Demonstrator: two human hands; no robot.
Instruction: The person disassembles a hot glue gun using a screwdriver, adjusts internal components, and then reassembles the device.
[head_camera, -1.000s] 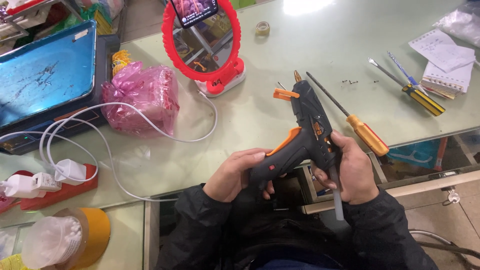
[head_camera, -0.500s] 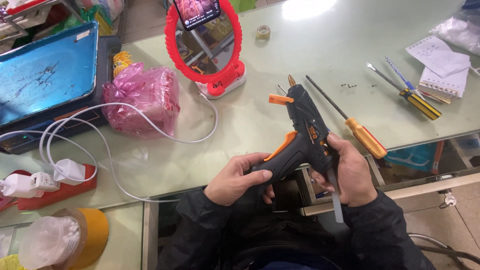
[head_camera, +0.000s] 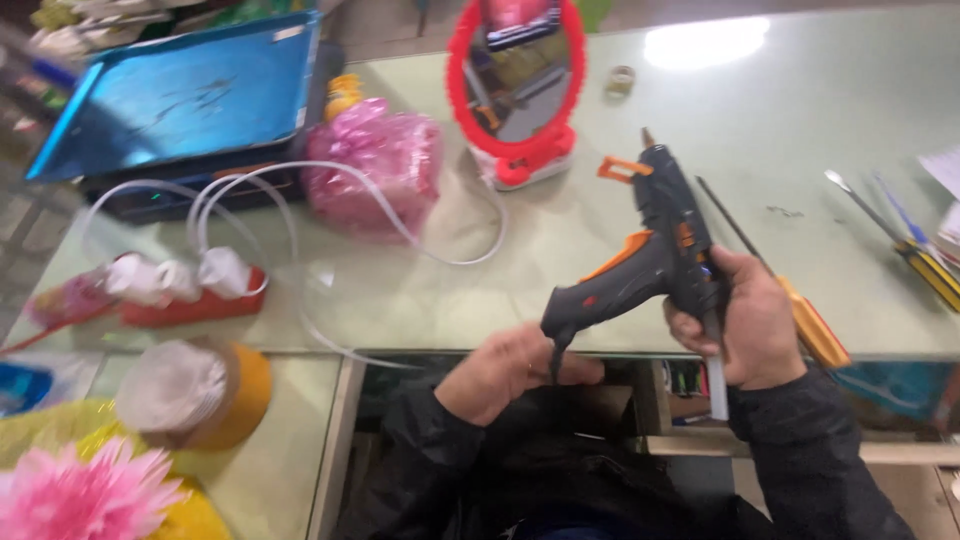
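A black glue gun (head_camera: 660, 255) with an orange trigger points its nozzle away from me over the pale green glass table (head_camera: 800, 120). My right hand (head_camera: 755, 325) wraps around the gun's rear, and a whitish glue stick (head_camera: 716, 385) pokes down out of that fist. My left hand (head_camera: 505, 370) sits just below the butt of the handle. Its fingers are curled at the black cord (head_camera: 553, 362) that leaves the handle. Both hands hover at the table's near edge, above my dark-sleeved lap.
An orange-handled screwdriver (head_camera: 812, 325) lies right of the gun, with more screwdrivers (head_camera: 925, 260) at the far right. Behind stand a red-framed mirror (head_camera: 515, 100), a pink plastic bag (head_camera: 375, 165), a blue tray (head_camera: 190, 95) and a white cable (head_camera: 400, 230). A red power strip (head_camera: 195, 300) and yellow tape roll (head_camera: 195, 395) sit left.
My left hand has slipped off the gun's handle down to the cord. The right hand keeps its hold on the rear. The view has shifted left and closer.
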